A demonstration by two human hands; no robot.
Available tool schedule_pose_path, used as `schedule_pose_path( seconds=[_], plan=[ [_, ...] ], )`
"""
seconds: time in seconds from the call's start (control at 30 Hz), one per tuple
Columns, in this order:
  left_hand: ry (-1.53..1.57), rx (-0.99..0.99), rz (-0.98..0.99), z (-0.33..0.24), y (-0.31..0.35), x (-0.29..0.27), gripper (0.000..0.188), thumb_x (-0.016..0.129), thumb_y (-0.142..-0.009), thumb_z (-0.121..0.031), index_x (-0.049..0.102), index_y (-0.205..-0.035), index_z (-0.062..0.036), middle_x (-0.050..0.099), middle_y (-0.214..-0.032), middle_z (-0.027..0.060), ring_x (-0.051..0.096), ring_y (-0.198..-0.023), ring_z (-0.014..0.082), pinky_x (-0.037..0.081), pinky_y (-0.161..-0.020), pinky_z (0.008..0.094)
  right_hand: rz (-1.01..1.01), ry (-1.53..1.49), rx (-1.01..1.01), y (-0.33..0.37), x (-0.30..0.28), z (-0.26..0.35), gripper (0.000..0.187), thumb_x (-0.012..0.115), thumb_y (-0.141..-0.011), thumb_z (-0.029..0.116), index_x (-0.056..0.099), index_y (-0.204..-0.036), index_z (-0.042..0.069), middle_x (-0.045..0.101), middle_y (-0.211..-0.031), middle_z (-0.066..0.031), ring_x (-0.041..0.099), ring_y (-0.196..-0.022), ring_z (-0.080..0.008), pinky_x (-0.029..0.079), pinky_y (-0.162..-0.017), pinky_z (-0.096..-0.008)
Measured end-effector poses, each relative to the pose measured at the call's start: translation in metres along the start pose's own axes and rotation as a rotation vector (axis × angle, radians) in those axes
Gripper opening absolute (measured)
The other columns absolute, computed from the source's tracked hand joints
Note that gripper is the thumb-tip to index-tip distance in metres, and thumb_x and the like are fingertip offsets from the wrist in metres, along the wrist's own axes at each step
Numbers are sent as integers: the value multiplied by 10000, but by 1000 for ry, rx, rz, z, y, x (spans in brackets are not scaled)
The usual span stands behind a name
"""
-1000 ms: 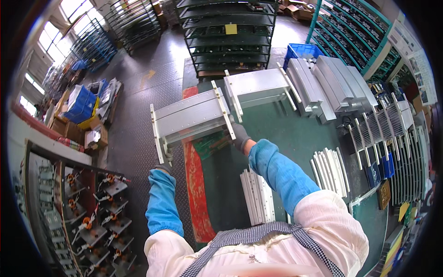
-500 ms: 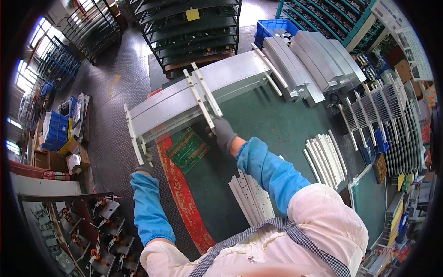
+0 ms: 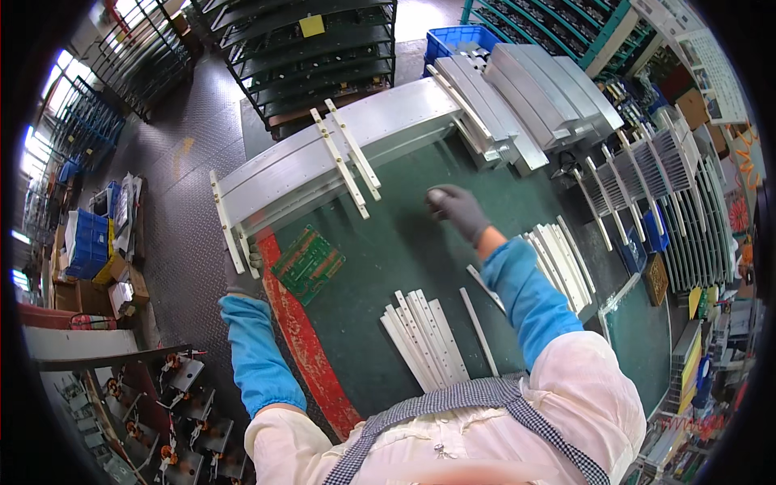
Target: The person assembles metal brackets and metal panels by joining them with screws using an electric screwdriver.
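Observation:
A long silver metal housing (image 3: pixel 279 167) lies across the far side of the green table, with pale drilled bars fixed crosswise along it. My left hand (image 3: pixel 242 281), in a dark glove, closes around the near end of the leftmost pale bars (image 3: pixel 225 222). My right hand (image 3: pixel 459 213), also gloved, hangs over the tabletop with loosely parted fingers and nothing visible in them. It is apart from the two middle bars (image 3: pixel 342 164), which jut from the housing toward me. A green circuit board (image 3: pixel 308 264) lies near the red table edge.
Loose pale bars (image 3: pixel 424 339) lie close to my body, and another bundle (image 3: pixel 558 263) lies to the right. More silver housings (image 3: pixel 529 93) are stacked at the far right beside a blue crate (image 3: pixel 440 44). A dark shelf rack (image 3: pixel 307 69) stands beyond the table.
My right hand has let go of the middle bar and moved right over the table. My left hand stays at the left end bars. The view has shifted slightly.

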State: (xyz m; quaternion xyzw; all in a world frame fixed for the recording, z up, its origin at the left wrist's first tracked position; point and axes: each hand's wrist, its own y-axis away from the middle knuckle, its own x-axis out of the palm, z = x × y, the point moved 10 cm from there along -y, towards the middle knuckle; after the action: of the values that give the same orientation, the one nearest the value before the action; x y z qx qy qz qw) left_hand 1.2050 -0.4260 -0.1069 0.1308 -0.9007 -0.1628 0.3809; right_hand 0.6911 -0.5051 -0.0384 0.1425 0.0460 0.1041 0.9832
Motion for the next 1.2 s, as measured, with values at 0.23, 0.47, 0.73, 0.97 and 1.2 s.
schedule_pose_path(
  seconds=[0.23, 0.47, 0.73, 0.97, 1.2],
  plan=[
    [-45, 469, -664, 72, 116, -45, 249, 561, -968, -237, 618, -1098, -32, 639, -933, 50, 589, -705, 130, 484, -600, 254, -309, -538, 168, -19, -118, -60, 242, 588, -972, 261, 594, -1092, 50, 669, -1038, -102, 656, -842, -215, 552, -715, -342],
    [-127, 165, -443, 138, 60, 125, 317, 630, -949, -251, 599, -1188, -45, 642, -902, 36, 579, -729, 124, 474, -625, 270, -215, -1169, 218, -84, -74, -55, 277, 609, -966, 317, 574, -1073, 64, 661, -1034, -139, 643, -932, -302, 554, -778, -450],
    [-785, 412, -572, 116, 18, 187, 402, 619, -944, -210, 520, -1274, -3, 604, -1184, 123, 583, -1036, 228, 453, -939, 322, -360, -1549, 179, -147, -85, -50, 240, 546, -991, 277, 573, -1133, 86, 669, -1031, -139, 658, -948, -315, 577, -760, -438],
    [-209, 184, -474, 175, 22, 177, 275, 587, -981, -208, 537, -1222, -86, 603, -1119, 50, 617, -948, 186, 531, -823, 357, -517, -1445, -16, -111, -77, -56, 262, 557, -996, 281, 558, -1208, 127, 679, -1061, -99, 679, -951, -255, 614, -720, -336],
    [50, -103, -241, 210, 3, 198, 357, 561, -987, -276, 542, -1266, -52, 587, -1251, 109, 578, -1104, 257, 478, -961, 396, -580, -1506, 5, -98, -88, -61, 280, 543, -1006, 307, 570, -1175, 84, 678, -1110, -81, 662, -1021, -254, 607, -740, -345]
  ],
)
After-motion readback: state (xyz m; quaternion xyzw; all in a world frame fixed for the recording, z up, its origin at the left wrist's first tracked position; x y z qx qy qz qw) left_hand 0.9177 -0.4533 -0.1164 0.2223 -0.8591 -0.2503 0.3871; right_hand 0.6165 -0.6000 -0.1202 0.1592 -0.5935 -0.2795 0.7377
